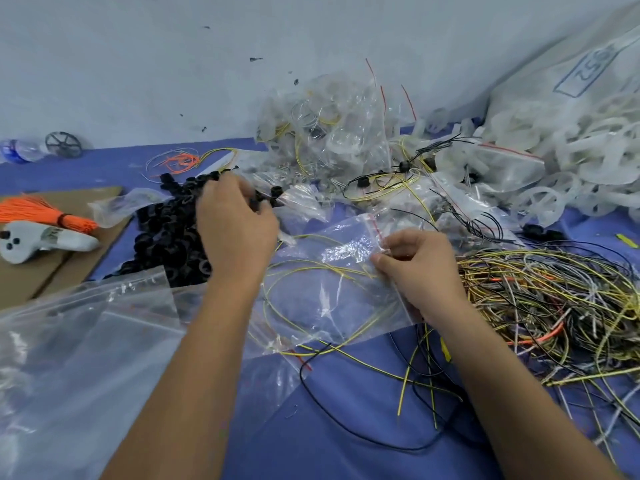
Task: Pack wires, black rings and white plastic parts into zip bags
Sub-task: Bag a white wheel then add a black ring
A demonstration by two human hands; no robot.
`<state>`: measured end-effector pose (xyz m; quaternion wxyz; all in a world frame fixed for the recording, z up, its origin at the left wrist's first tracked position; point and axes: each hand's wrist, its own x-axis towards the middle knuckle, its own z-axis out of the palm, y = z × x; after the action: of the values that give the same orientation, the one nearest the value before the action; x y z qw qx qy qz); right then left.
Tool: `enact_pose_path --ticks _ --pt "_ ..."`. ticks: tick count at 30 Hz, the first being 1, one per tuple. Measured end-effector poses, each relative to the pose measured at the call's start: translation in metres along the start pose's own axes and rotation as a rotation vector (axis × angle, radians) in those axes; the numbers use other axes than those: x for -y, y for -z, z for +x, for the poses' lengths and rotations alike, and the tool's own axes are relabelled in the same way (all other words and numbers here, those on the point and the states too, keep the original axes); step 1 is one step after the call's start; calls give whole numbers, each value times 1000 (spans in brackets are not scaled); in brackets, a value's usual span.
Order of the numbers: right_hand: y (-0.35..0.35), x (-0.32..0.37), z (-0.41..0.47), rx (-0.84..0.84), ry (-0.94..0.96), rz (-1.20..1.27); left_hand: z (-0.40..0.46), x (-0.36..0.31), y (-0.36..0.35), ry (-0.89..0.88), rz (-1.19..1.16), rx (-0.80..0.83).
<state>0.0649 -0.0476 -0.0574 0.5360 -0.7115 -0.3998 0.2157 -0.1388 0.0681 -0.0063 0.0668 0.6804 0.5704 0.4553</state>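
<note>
A: Where is the left hand (239,230)?

B: Over the heap of small black plastic rings (169,233) on the blue table (346,410). Its fingers are curled down at the far edge of the heap and seem to pinch one or two rings, though motion blur keeps me from being sure.

A: And the right hand (420,271)?

B: It pinches the right-hand edge of a clear zip bag with a red seal line (332,282), thumb and fingers closed on the plastic near the mouth. The bag lies flat between the two hands, and a loop of thin yellow-green wire (287,306) shows through it.

A: Where are the other wires?

B: A big tangle of yellow, black and grey wires (554,306) lies just right of the right hand. A loose black wire (332,414) curves over the table near the bottom, between the forearms.

A: The white parts?

B: White plastic wheel-shaped parts (568,161) are piled at the far right, spilling from a large white sack (571,74). A mound of filled clear bags (329,133) stands against the wall behind the hands.

A: Anything on the left?

B: A stack of empty clear bags (79,341) at the near left, touching the ring heap. Further left, a sheet of brown cardboard (59,258) carries a bundle of orange wires (38,213) and a grey handheld device (45,239). A plastic water bottle (20,150) lies by the wall.
</note>
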Motion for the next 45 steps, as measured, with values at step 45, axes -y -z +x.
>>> enact_pose_path --ticks 45 --pt "-23 -3 -15 -10 574 -520 -74 -4 -65 152 -608 442"
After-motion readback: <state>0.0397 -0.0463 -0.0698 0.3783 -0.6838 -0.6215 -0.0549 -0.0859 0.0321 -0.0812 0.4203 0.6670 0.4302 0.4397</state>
